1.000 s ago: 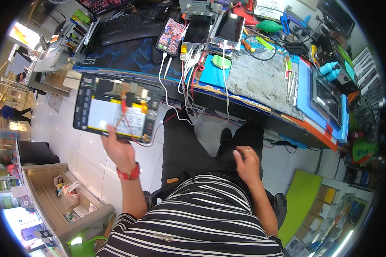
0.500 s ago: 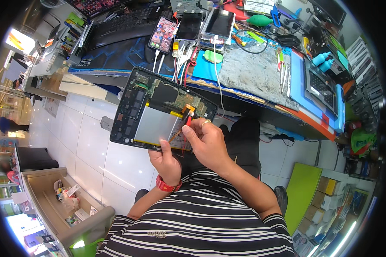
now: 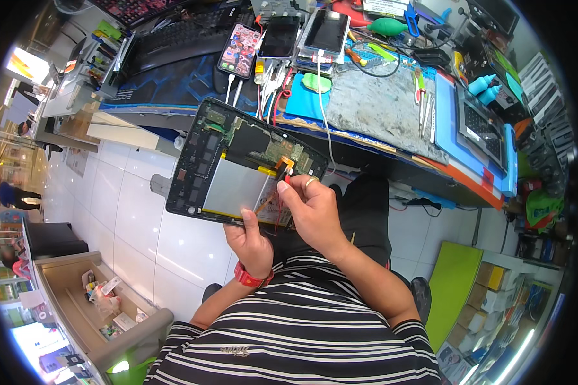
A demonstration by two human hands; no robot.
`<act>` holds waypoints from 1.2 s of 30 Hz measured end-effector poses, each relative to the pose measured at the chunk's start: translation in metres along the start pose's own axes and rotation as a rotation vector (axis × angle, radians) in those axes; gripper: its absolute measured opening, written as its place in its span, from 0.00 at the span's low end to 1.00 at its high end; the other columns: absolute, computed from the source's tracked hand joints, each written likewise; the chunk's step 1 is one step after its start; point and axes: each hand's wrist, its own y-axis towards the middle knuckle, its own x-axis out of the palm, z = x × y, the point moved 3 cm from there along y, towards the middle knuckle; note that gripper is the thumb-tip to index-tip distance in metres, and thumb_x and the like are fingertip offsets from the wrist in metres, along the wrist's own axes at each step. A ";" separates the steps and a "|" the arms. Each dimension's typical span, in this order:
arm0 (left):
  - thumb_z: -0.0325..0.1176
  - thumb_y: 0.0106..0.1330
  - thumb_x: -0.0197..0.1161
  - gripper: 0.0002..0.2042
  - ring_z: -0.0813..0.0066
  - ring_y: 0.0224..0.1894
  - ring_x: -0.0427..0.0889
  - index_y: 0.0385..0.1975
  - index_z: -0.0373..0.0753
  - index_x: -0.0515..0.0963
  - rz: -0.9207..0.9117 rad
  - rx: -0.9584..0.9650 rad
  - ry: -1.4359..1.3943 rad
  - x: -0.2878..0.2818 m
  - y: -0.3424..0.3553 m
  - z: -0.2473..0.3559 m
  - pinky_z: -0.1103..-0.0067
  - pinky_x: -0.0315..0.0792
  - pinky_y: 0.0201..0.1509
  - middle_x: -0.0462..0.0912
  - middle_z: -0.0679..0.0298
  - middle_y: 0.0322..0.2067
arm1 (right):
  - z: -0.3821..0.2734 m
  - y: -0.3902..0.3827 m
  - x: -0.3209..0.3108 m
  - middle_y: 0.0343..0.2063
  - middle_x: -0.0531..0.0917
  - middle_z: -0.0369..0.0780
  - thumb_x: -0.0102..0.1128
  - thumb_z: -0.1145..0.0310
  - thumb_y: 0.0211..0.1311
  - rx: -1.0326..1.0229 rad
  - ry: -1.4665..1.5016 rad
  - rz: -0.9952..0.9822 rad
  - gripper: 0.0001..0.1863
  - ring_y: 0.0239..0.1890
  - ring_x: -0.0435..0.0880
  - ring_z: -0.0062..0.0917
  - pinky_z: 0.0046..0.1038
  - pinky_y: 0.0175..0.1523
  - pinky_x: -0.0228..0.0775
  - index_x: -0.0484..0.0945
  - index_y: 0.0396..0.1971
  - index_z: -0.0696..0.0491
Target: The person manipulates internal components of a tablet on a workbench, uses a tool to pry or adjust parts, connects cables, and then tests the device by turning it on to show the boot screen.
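An opened tablet [image 3: 202, 138], its back off, is held tilted over my lap at the bench's front edge. It shows a silver battery [image 3: 234, 186] with yellow tape edges, a green circuit board and an orange flex cable [image 3: 288, 163]. My left hand [image 3: 250, 244] grips the tablet's lower edge, thumb on top and fingers hidden beneath. My right hand [image 3: 311, 208] is closed in a pinch around a red-and-black lead [image 3: 288, 176] at the battery's connector end. Its tip is partly covered by my fingers. Thin red wire hangs below it.
Along the bench lie a lit phone [image 3: 239, 50], two dark phones, white cables and a grey work mat [image 3: 372, 106] with screwdrivers [image 3: 420, 96]. A blue-framed device [image 3: 478, 128] sits at right. An open drawer [image 3: 70, 282] is at lower left, with a green-topped shelf [image 3: 453, 282] at lower right.
The tablet and my right hand have shifted slightly to the right, with the lead still pinched at the connector end. My left hand keeps its hold.
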 end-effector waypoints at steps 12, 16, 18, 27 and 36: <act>0.32 0.80 0.50 0.13 0.76 0.53 0.76 0.55 0.30 0.67 0.015 -0.019 -0.017 0.005 0.003 0.002 0.75 0.70 0.60 0.77 0.57 0.53 | 0.012 -0.002 -0.007 0.23 0.86 0.40 0.64 0.69 0.69 -0.044 -0.035 0.013 0.12 0.25 0.82 0.16 0.22 0.31 0.74 0.82 0.35 0.65; 0.32 0.80 0.51 0.13 0.76 0.52 0.77 0.55 0.30 0.67 0.018 -0.019 -0.023 0.005 0.003 -0.001 0.76 0.70 0.59 0.78 0.57 0.52 | 0.015 -0.005 -0.004 0.23 0.84 0.38 0.63 0.68 0.70 0.131 0.256 0.039 0.11 0.25 0.81 0.15 0.20 0.30 0.74 0.78 0.33 0.62; 0.32 0.80 0.51 0.13 0.76 0.52 0.77 0.55 0.30 0.67 0.005 -0.035 -0.011 0.004 -0.001 -0.002 0.76 0.70 0.59 0.78 0.57 0.52 | 0.009 -0.003 0.001 0.22 0.81 0.35 0.62 0.66 0.71 0.248 0.451 0.032 0.12 0.25 0.80 0.13 0.18 0.29 0.73 0.74 0.31 0.58; 0.30 0.80 0.49 0.12 0.75 0.54 0.76 0.56 0.30 0.68 -0.029 -0.028 0.016 0.004 -0.006 -0.004 0.75 0.68 0.61 0.77 0.57 0.53 | 0.009 0.000 -0.001 0.20 0.80 0.34 0.66 0.62 0.69 0.145 0.217 0.038 0.15 0.21 0.77 0.13 0.18 0.26 0.70 0.76 0.29 0.58; 0.31 0.80 0.49 0.14 0.72 0.53 0.77 0.58 0.31 0.66 -0.034 -0.042 0.006 0.002 -0.005 -0.006 0.72 0.71 0.60 0.76 0.56 0.54 | 0.004 -0.001 -0.002 0.18 0.81 0.36 0.66 0.65 0.68 0.214 0.260 0.053 0.13 0.19 0.79 0.15 0.18 0.25 0.71 0.77 0.29 0.58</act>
